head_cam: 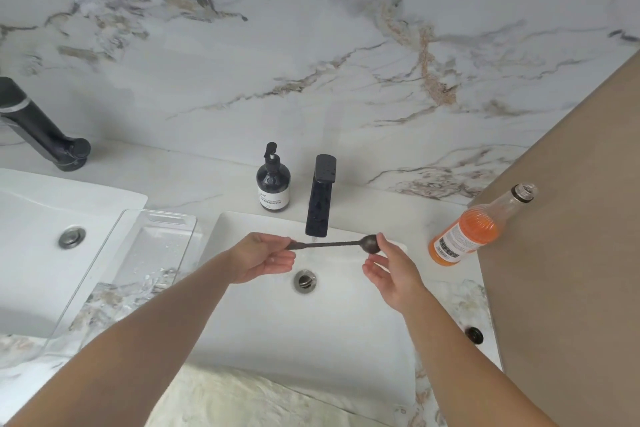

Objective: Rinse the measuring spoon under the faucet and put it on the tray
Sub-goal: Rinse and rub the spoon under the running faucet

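Dark metal measuring spoon [332, 245] held level at frame centre under black faucet [320, 196]: left hand [265, 258] pinches handle, right hand [389, 269] fingertips grip bowl. Rinsing under way, apparently; clear tray [86, 274], lower left, awaits it.

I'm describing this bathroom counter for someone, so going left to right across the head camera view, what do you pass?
Second faucet → clear tray → soap dispenser → faucet → orange bottle. In front: left hand, measuring spoon, right hand.
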`<state>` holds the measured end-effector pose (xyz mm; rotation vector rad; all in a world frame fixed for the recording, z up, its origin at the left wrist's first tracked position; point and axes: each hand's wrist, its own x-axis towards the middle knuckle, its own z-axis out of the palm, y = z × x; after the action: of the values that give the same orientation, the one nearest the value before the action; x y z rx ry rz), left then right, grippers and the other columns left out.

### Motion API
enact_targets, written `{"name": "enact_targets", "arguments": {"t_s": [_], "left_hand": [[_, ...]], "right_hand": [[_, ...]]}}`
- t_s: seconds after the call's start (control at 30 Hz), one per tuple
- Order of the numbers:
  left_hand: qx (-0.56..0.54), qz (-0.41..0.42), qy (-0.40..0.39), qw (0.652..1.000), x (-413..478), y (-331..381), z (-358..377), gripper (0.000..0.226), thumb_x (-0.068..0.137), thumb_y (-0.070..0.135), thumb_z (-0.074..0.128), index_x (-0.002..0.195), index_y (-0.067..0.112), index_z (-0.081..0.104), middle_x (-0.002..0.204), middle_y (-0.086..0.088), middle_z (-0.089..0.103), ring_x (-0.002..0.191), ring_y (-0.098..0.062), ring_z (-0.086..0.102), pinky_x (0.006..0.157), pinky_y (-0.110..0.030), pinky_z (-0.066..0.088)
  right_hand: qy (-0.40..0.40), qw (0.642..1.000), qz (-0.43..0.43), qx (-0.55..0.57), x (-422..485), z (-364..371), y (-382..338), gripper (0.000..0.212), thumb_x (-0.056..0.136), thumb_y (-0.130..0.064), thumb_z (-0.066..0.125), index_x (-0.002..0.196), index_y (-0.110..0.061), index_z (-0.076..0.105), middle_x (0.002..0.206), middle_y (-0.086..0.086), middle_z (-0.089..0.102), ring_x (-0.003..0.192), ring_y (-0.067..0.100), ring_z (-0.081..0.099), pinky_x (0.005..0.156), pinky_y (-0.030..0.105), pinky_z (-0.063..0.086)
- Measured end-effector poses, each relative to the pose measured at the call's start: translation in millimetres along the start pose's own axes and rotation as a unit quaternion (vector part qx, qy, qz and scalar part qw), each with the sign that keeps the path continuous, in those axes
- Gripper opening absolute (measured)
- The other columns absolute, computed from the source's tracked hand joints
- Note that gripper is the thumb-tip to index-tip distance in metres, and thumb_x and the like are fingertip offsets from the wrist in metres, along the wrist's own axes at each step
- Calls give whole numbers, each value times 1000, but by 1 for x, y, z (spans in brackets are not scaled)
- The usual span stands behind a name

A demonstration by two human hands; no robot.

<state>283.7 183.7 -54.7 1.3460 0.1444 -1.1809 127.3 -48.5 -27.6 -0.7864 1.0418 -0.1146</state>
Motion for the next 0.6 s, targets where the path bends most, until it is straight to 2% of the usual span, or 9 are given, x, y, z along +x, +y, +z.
{"name": "enact_targets", "arguments": {"t_s": [0.03, 0.1, 0.17, 0.23, 0.33, 0.4, 0.5, 0.53, 0.6], "left_hand": [[-3, -9, 3, 1000, -6, -1, -7, 25, 100, 15, 56, 110, -5, 67, 66, -7, 64, 51, -15, 61, 59, -25, 58], [24, -24, 37, 999, -19, -4, -21, 22, 99, 21, 57, 96, 2, 67, 57, -2, 54, 42, -12, 48, 50, -23, 51], [106, -33, 90, 990, -31, -5, -34, 26, 96, 29, 61, 77, 12, 63, 56, -1, 42, 44, -13, 37, 46, -23, 41], [206, -39, 135, 968, -37, -6, -46, 30, 95, 36, 61, 73, 16, 62, 55, 1, 37, 46, -15, 32, 47, -22, 35], [337, -48, 198, 919, -39, -8, -57, 31, 94, 46, 57, 91, 18, 71, 70, -2, 46, 66, -19, 46, 54, -23, 40], [375, -31, 191, 907, -37, -8, -60, 37, 95, 49, 53, 92, 19, 75, 83, -2, 55, 79, -20, 49, 60, -25, 41], [382, 3, 143, 913, -31, -5, -52, 38, 96, 44, 55, 79, 17, 75, 85, -9, 67, 77, -22, 56, 73, -28, 44], [388, 6, 134, 912, -29, -4, -47, 37, 96, 43, 56, 77, 17, 74, 81, -8, 70, 72, -22, 60, 71, -27, 46], [427, 1, 120, 896, -26, -2, -37, 36, 95, 45, 56, 71, 23, 72, 62, 1, 65, 52, -17, 60, 53, -22, 43]], "right_hand": [[-4, 1000, 9, -12, 2, 10, 3, 26, 85, -31, 75, 99, -10, 67, 96, 13, 57, 78, 24, 59, 70, 32, 58], [-21, 999, 13, -44, 6, 27, 8, 29, 84, -32, 76, 100, -9, 69, 99, 12, 59, 80, 23, 58, 70, 30, 55], [-41, 996, 8, -78, 9, 45, 13, 31, 84, -33, 75, 100, -7, 70, 99, 12, 67, 80, 22, 61, 66, 27, 55], [-46, 995, 11, -90, 10, 63, 21, 29, 84, -32, 75, 95, -6, 70, 90, 11, 72, 74, 20, 64, 61, 26, 57], [-40, 993, 27, -110, 11, 87, 34, 23, 84, -23, 77, 90, -4, 65, 87, 12, 67, 69, 20, 61, 55, 26, 57], [-51, 991, 40, -119, 11, 97, 43, 23, 83, -22, 76, 93, -4, 65, 89, 11, 62, 70, 21, 58, 55, 26, 57], [-51, 992, 63, -98, 10, 106, 53, 25, 83, -30, 76, 88, -7, 67, 87, 10, 63, 73, 24, 57, 51, 24, 56], [-46, 992, 68, -92, 10, 106, 54, 23, 84, -30, 76, 86, -9, 67, 84, 9, 62, 72, 24, 56, 50, 24, 56], [-46, 993, 75, -82, 11, 102, 53, 18, 84, -24, 75, 86, -8, 67, 82, 8, 61, 69, 21, 52, 50, 22, 52]]}}
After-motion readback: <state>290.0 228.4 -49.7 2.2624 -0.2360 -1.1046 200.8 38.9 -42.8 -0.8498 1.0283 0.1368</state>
